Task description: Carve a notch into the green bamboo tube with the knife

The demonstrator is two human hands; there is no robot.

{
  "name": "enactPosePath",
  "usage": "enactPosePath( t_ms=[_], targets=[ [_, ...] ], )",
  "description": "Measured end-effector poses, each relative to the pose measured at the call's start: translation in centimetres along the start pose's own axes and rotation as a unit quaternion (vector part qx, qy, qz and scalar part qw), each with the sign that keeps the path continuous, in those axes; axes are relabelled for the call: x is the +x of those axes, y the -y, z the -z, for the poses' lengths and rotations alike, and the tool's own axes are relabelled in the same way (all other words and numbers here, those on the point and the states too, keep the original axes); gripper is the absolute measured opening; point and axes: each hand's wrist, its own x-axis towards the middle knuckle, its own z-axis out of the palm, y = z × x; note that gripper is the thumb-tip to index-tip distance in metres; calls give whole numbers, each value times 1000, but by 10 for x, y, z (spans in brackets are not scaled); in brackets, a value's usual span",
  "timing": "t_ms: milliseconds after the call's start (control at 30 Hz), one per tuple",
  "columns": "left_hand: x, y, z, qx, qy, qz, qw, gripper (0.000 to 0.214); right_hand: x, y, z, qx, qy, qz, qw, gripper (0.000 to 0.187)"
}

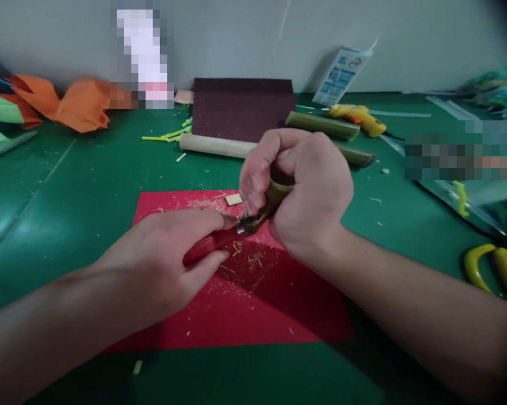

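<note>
My left hand (164, 253) is closed around the red handle of a carving tool (211, 244). Its metal end meets the lower edge of a piece of bamboo tube (274, 199), and the tip of the blade is hidden there. My right hand (308, 191) wraps around that tube and tilts it, with its dark hollow opening upward. Both hands are above a red sheet (279, 315) strewn with fine shavings. A small pale chip (234, 199) lies on the sheet just beyond the tool.
On the green table (110, 185), a pale rod (217, 145), a split bamboo length (321, 125) and a dark brown board (240, 104) lie beyond my hands. A yellow glue gun (358, 117) is behind right. Yellow-handled pliers (479, 264) sit at the right edge; orange cloth (85, 104) is left.
</note>
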Motion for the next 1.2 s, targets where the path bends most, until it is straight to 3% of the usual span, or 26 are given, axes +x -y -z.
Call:
enactPosePath(
  t_ms=[200,400,700,1000,1200],
  targets=[
    [3,-2,9,21,36,16,999,31,3,1,5,-2,41,-9,999,34],
    [-3,4,21,76,4,-40,996,32,5,0,5,3,44,-14,999,34],
    [-2,4,14,86,1,-67,994,33,4,1,1,76,43,12,996,35],
    [3,2,6,-15,29,15,999,30,1,3,3,-16,8,-2,1000,34],
    [-3,-3,-3,-94,7,84,992,27,0,2,5,24,20,10,999,33]
  ],
)
